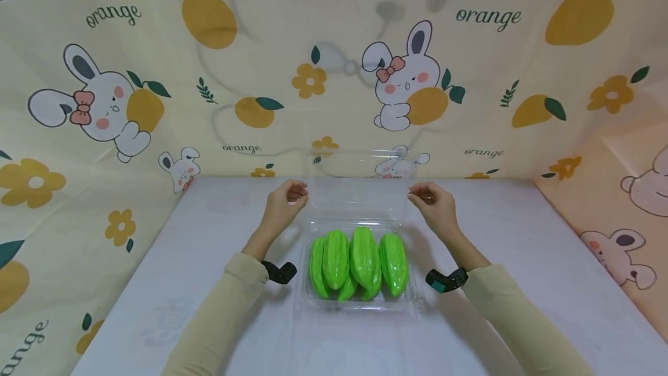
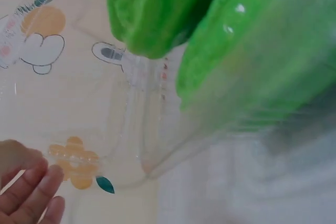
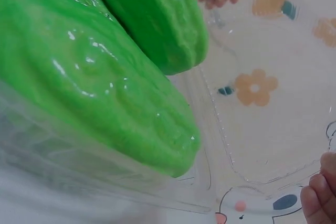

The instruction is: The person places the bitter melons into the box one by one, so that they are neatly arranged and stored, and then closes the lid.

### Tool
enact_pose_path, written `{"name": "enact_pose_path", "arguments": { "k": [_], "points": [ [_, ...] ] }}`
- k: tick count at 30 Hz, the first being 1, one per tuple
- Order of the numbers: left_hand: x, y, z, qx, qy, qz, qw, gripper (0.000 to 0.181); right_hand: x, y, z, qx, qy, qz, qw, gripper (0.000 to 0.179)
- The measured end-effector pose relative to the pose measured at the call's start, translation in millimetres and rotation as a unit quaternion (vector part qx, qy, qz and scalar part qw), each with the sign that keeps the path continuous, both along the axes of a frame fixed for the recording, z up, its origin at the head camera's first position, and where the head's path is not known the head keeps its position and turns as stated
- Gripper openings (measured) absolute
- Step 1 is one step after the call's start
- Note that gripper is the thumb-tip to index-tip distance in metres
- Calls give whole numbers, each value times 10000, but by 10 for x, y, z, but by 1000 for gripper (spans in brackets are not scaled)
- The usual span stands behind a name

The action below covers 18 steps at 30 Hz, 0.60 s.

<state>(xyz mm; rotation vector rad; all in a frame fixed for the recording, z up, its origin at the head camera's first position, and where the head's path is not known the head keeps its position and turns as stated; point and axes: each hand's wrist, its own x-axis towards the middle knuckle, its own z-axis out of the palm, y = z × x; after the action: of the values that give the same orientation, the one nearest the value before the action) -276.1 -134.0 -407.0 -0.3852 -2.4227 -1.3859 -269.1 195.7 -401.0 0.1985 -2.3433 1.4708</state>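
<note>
A clear plastic clamshell box lies on the white table, with its transparent lid raised at the back. Several bright green bitter melons are heaped inside, glossy and ridged. At the lid's left edge, my left hand pinches the plastic between thumb and fingers. My right hand pinches the opposite edge. The left wrist view shows the left fingertips by the lid and melons close up. Right fingers appear at the corner of the right wrist view.
A cloth printed with rabbits and oranges hangs behind the table and along both sides. The white tabletop extends around the box. Black wrist cameras sit on both forearms, near the box's sides.
</note>
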Motion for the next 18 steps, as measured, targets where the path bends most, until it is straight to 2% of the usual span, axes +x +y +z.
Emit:
{"name": "enact_pose_path", "arguments": {
  "k": [4, 10, 18],
  "points": [
    [2, 14, 27, 54, 264, 72, 9996, 21, 21, 13, -3, 88, 30, 30, 10000, 16],
    [20, 10, 38, 53, 181, 75, 9998, 18, 43, 23, 12, 224, 70, 77, 9997, 16],
    [29, 34, 43, 196, 306, 60, 9993, 14, 38, 31, -7, 122, 172, -16, 9998, 16]
  ]
}}
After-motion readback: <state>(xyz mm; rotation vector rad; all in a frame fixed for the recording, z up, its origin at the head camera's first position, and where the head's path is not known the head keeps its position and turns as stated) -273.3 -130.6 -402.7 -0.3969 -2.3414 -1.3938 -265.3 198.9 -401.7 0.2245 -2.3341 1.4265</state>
